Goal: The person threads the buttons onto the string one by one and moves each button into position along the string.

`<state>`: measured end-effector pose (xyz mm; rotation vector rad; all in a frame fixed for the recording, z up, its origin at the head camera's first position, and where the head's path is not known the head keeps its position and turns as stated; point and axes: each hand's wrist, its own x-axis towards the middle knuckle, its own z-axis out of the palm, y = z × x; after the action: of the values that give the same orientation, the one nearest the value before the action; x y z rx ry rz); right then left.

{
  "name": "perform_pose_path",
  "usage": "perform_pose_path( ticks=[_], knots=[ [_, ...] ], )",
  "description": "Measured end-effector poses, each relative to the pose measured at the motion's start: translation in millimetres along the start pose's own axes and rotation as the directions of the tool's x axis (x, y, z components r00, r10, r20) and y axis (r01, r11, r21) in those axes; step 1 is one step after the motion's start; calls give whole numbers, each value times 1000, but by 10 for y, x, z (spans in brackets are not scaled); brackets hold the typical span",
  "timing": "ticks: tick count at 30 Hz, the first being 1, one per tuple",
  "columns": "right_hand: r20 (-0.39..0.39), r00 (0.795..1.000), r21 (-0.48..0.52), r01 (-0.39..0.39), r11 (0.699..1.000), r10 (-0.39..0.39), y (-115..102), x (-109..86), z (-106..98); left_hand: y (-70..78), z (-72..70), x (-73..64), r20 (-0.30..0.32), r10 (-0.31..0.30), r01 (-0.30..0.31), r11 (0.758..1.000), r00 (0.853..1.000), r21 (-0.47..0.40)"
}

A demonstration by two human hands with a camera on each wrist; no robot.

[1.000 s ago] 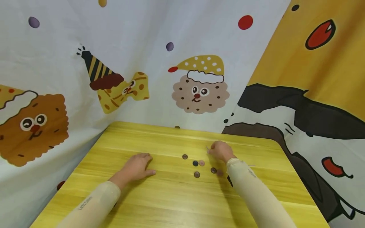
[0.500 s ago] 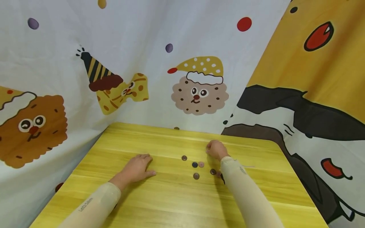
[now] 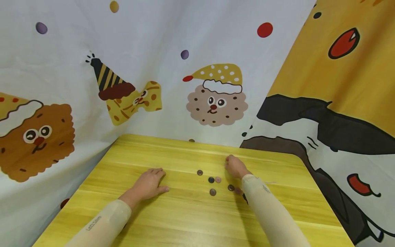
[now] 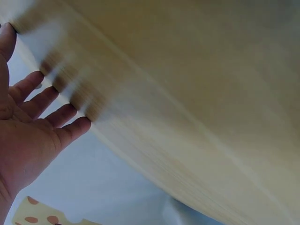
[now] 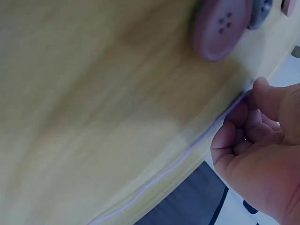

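Observation:
My right hand (image 3: 236, 167) pinches one end of a thin pale string (image 5: 161, 176) between thumb and fingers, close over the table. From the pinch the string trails back along the tabletop. Sewing buttons lie near this hand: a black one (image 3: 211, 179) beside a pink one (image 3: 218, 179), and brown ones, including one at the left (image 3: 200, 172) and one in front (image 3: 213, 192). In the right wrist view a purplish button (image 5: 222, 29) shows several holes. My left hand (image 3: 148, 184) holds nothing, its spread fingertips resting on the tabletop left of the buttons.
The yellow wood-grain table (image 3: 172, 219) has rounded far corners. A cartoon-printed cloth (image 3: 166, 41) hangs behind it and along both sides. Another dark button (image 3: 245, 198) is partly hidden by my right sleeve (image 3: 268, 202).
My right hand has shifted slightly left, and the bit of string that stuck out past its fingertips no longer shows in the head view. The left hand and the buttons stay put.

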<state>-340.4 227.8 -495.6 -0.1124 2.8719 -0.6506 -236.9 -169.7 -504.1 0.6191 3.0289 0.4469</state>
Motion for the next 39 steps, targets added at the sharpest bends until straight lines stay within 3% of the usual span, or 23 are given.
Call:
perform_pose_path(
  ticks=[6,14,26,31,39],
  knots=[
    [-29,999,106,40,994,-37,199,-196,-57,2,-2,0,-8,9,-9,1000,1000,4],
    [-120,989,98,101,990,-89,508,-459,-220,-57,-7,-16,-37,35,-33,998,999,49],
    [-134,985,115,122,986,-107,837,-675,-290,10,-19,37,1,21,-21,998,1000,63],
    [-103,989,129,116,985,-103,876,-722,-264,327,18,196,3,74,-74,995,997,66],
    [-67,994,127,98,987,-90,881,-724,-215,1301,158,646,-34,225,-221,971,974,95]
  ],
)
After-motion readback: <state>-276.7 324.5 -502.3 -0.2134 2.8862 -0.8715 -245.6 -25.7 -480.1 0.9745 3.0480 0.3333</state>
